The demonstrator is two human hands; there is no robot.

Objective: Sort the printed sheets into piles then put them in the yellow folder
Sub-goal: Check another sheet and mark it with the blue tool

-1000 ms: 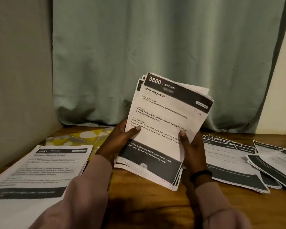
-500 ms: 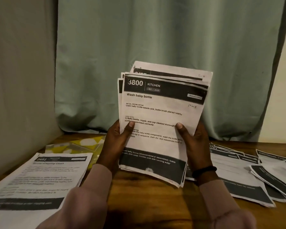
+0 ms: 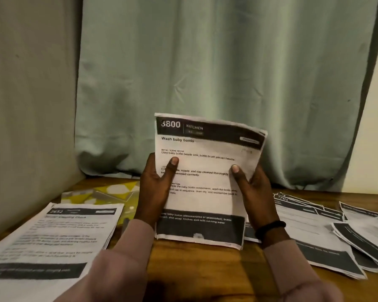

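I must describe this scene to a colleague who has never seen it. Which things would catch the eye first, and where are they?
First, the stack of printed sheets held upright at the centre, headed "3800 Kitchen, Wash baby bottle", gripped by the left hand and the right hand. Next, other piles lie on the wooden table: one at the left, several fanned out at the right. The yellow folder lies behind the left pile.

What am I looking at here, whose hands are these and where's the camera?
No machine here: a person wears a camera on the head, looking down at their own hands. The left hand and right hand each keep a grip on the sides of a stack of printed sheets, stood upright on a wooden table; the top page reads "3800 Kitchen, Wash baby bottle". Another paper pile lies to the left, the yellow folder behind it, and spread sheets to the right.
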